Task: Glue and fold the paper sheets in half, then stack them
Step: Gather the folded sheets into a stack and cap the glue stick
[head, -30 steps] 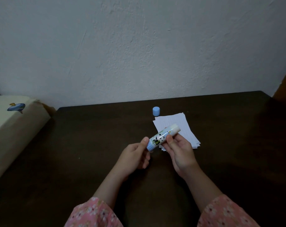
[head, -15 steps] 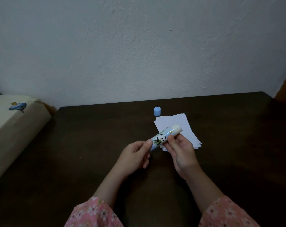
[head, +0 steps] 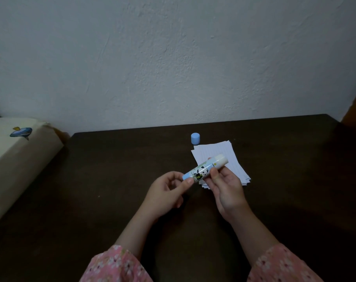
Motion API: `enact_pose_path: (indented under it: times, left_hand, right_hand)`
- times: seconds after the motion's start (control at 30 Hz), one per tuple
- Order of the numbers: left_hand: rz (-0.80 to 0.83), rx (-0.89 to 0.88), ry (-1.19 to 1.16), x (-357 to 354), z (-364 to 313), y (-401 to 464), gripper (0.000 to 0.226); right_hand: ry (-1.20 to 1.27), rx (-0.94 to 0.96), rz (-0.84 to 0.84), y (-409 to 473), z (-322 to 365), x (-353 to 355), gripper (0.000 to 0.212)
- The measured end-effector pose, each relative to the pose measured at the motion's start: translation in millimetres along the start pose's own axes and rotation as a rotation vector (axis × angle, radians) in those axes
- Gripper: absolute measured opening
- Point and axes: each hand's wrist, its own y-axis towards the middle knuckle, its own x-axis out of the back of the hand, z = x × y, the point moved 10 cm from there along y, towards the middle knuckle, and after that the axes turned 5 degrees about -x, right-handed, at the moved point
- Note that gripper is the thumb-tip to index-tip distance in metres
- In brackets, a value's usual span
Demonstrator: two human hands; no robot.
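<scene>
Gluing hasn't begun: your right hand [head: 227, 187] holds the uncapped glue stick [head: 205, 169], left hand [head: 169, 192] pinching its base; paper sheets [head: 224, 159] lie unfolded, cap [head: 195, 138] aside.

**Dim room, dark table against a pale wall**

A rough-plastered whitish wall [head: 173, 58] fills the upper half of the frame. Below it a dark brown wooden table [head: 112, 190] spans the lower half. A beige cushioned piece [head: 14, 159] sits at the left edge. Light is low.
</scene>
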Motion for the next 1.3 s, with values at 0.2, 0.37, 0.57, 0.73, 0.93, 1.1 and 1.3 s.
enact_pose_path:
  times: [0.2,0.37,0.57,0.73,0.93,1.1,1.3]
  left_hand:
    - [0.019,0.051,-0.043,-7.9,1.6,-1.3,0.047]
    - [-0.025,0.034,-0.079,-4.4,-2.2,-1.7,0.040]
    - [-0.020,-0.020,0.005,2.8,-2.4,0.8,0.025]
    - [0.014,0.021,0.048,-3.6,-1.1,-1.3,0.049]
    - [0.007,0.036,0.000,-2.5,0.2,-1.2,0.048]
    - [-0.006,-0.005,0.045,8.0,-3.5,2.0,0.038]
    - [0.022,-0.034,0.104,3.4,-5.9,0.3,0.019]
  right_hand:
    - [-0.011,0.006,0.012,-1.0,0.4,-2.3,0.018]
    - [-0.018,0.012,-0.002,-0.4,0.8,-0.9,0.017]
    - [-0.016,0.016,-0.001,-0.5,0.9,-0.7,0.017]
    - [-0.044,0.007,-0.004,-0.2,-0.9,-0.8,0.016]
    - [-0.047,-0.009,-0.024,-1.6,-0.5,1.7,0.016]
    - [-0.034,0.001,-0.012,-1.0,0.3,-0.3,0.016]
    - [-0.025,0.009,0.005,-1.4,1.4,-1.9,0.016]
